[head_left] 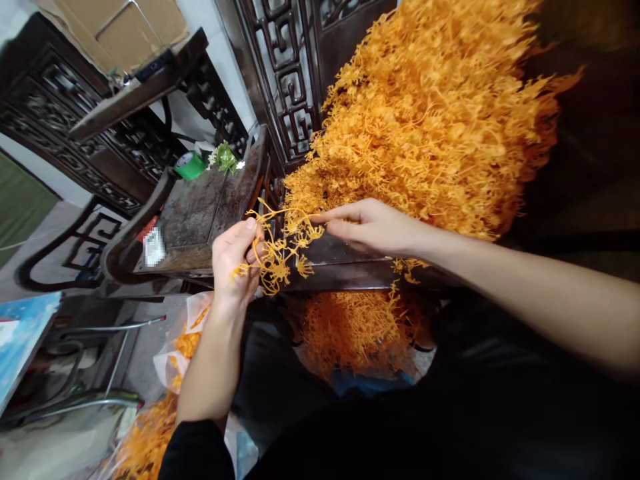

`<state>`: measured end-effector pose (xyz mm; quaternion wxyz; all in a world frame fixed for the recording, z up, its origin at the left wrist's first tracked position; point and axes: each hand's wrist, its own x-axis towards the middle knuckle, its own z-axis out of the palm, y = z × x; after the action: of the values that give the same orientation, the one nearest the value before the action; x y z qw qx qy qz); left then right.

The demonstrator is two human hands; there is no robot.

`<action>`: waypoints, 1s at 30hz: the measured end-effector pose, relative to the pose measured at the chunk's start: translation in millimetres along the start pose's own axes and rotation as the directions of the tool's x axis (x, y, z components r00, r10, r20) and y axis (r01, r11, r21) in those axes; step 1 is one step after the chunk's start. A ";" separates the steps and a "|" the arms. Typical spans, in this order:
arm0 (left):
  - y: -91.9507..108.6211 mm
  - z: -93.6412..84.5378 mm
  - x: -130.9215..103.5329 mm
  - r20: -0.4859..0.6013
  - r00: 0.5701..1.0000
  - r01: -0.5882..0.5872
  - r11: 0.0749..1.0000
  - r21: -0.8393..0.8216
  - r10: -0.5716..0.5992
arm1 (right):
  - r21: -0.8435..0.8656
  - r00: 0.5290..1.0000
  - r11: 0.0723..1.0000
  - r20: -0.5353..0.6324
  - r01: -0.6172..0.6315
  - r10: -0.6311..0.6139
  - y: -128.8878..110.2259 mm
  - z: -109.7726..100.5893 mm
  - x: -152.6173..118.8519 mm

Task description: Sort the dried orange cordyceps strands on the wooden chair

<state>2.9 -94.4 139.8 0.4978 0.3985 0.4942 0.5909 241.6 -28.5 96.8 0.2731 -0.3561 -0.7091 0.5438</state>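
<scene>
A branching orange plastic-looking sprig (275,259) hangs between my two hands, just in front of the dark wooden seat edge (345,275). My left hand (236,257) is closed round one side of it, thumb on top. From the right, my right hand (373,227) reaches in with thumb and fingers pinched at the sprig's upper right strand. Behind my right hand rises a large heap of similar orange pieces (425,127). Below the seat edge lies a bunch of orange stems (355,327) in a bag.
A dark wooden side table (200,207) at the left carries a green tape roll (190,165) and a small green-and-white sprig (226,159). Plastic bags with orange pieces (150,433) stand on the floor at lower left. Carved wooden panels (287,73) stand behind.
</scene>
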 end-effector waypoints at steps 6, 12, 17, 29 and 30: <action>0.9 7.9 3.7 -0.068 0.988 -0.140 0.989 -0.047 0.137 | -0.299 0.974 0.928 0.105 0.222 -0.199 -14.9 2.8 1.0; 9.5 3.5 9.6 -0.144 0.945 -0.294 0.955 0.021 0.294 | -0.552 0.972 0.809 0.214 0.204 -0.098 -14.8 -13.3 -1.1; 8.0 8.2 10.3 -0.241 0.865 -0.441 0.896 0.056 0.440 | -0.582 0.986 0.808 0.057 -0.092 0.154 1.0 -31.9 0.0; -23.9 41.9 12.8 0.072 0.978 -0.208 0.945 0.251 0.197 | -0.009 0.998 1.000 -0.056 0.023 -0.023 -31.9 -30.6 -15.4; -24.3 42.1 12.6 0.093 0.978 -0.207 0.938 0.279 0.188 | -0.030 0.998 0.999 -0.053 0.021 -0.023 -30.3 -29.3 -14.7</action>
<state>45.9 -73.7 123.9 0.3885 0.5329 0.5156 0.5469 266.8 -28.1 133.6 0.2926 -0.3665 -0.7133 0.5208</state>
